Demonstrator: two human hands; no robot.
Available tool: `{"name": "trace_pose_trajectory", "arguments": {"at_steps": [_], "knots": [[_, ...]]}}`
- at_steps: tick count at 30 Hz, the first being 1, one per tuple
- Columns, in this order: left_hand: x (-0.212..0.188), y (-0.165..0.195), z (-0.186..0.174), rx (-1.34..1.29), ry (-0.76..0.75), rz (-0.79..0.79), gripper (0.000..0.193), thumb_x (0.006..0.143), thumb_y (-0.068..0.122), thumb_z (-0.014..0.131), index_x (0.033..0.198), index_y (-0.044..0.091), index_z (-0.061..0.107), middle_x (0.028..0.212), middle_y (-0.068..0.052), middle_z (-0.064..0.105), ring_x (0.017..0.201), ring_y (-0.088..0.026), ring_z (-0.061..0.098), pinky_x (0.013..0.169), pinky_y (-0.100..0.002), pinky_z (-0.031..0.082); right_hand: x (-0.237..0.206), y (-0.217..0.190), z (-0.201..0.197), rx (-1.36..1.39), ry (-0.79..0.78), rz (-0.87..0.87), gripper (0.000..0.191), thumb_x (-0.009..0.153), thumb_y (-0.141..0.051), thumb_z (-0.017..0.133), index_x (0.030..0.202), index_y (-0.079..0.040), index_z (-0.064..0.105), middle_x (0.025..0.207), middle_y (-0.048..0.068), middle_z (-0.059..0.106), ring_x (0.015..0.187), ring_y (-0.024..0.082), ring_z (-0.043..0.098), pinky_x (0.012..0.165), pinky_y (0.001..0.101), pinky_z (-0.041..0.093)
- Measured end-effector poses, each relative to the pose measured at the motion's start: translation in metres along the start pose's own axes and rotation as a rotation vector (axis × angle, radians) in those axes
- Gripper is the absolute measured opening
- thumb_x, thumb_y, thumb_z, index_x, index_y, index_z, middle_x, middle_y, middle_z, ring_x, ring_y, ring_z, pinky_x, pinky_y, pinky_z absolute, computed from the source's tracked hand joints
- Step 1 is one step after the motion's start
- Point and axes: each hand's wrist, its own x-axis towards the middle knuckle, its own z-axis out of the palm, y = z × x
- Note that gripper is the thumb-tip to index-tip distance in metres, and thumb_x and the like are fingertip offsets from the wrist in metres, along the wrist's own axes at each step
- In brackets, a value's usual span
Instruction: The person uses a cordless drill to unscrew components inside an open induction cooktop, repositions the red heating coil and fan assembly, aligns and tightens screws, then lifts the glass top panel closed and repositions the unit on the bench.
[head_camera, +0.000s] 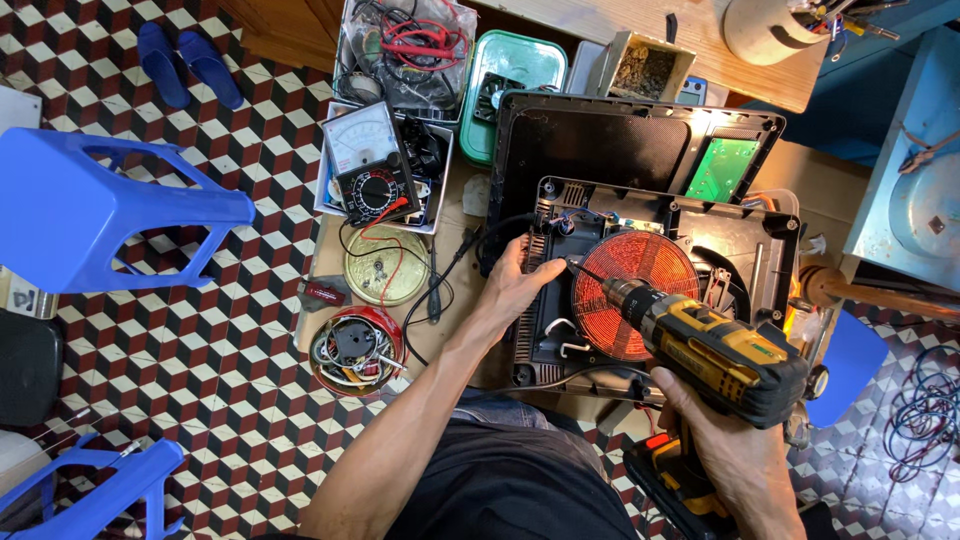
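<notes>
An opened induction cooker base (745, 235) lies on a low wooden board, its copper-red coil (630, 290) exposed. My left hand (515, 285) rests flat on the base's left side, fingers by the black ribbed part. My right hand (730, 450) grips the handle of a yellow and black cordless drill (715, 350). The drill's bit points up-left and its tip sits at the coil's upper left edge. The cooker's black top cover (600, 140) with a green circuit board (722, 165) lies just behind.
An analog multimeter (365, 170) sits in a tray to the left, with a round gold tin (385, 265) and a red tin of parts (355, 350) below it. Blue plastic stools (90, 210) stand on the checkered floor. Bins of wires sit at the back.
</notes>
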Motion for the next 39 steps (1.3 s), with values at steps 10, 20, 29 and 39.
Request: {"name": "trace_pose_trajectory", "arguments": {"at_steps": [10, 20, 29, 39], "knots": [[0.005, -0.013, 0.009, -0.074, 0.066, 0.024, 0.068, 0.083, 0.045, 0.077, 0.131, 0.003, 0.053, 0.123, -0.01, 0.064, 0.117, -0.021, 0.058, 0.101, -0.038, 0.047, 0.031, -0.039, -0.017, -0.505, -0.281, -0.289, 0.027, 0.088, -0.025, 0.075, 0.107, -0.007, 0.072, 0.069, 0.007, 0.064, 0.051, 0.015, 0.064, 0.048, 0.0336, 0.054], [0.007, -0.02, 0.007, -0.066, 0.058, 0.011, 0.076, 0.077, 0.051, 0.08, 0.13, 0.006, 0.049, 0.13, -0.015, 0.055, 0.126, -0.025, 0.051, 0.106, -0.046, 0.043, 0.032, -0.084, -0.004, -0.456, -0.359, -0.595, 0.028, 0.085, -0.016, 0.073, 0.11, -0.003, 0.07, 0.072, 0.0, 0.067, 0.055, 0.011, 0.053, 0.046, 0.0315, 0.048], [0.005, -0.023, 0.009, -0.111, 0.059, 0.044, 0.069, 0.077, 0.047, 0.081, 0.124, 0.006, 0.051, 0.124, -0.012, 0.058, 0.119, -0.023, 0.054, 0.103, -0.043, 0.045, 0.03, -0.089, -0.004, -0.457, -0.344, -0.513, 0.034, 0.083, -0.019, 0.074, 0.114, -0.006, 0.068, 0.08, 0.0, 0.072, 0.063, 0.011, 0.061, 0.053, 0.0328, 0.054], [0.001, -0.01, 0.008, -0.103, 0.032, 0.026, 0.07, 0.077, 0.046, 0.08, 0.127, 0.007, 0.05, 0.124, -0.009, 0.058, 0.118, -0.02, 0.054, 0.101, -0.041, 0.046, 0.037, -0.089, -0.008, -0.667, -0.367, -0.379, 0.056, 0.08, -0.037, 0.078, 0.13, -0.014, 0.063, 0.091, 0.006, 0.073, 0.075, 0.018, 0.072, 0.066, 0.0414, 0.061]]}}
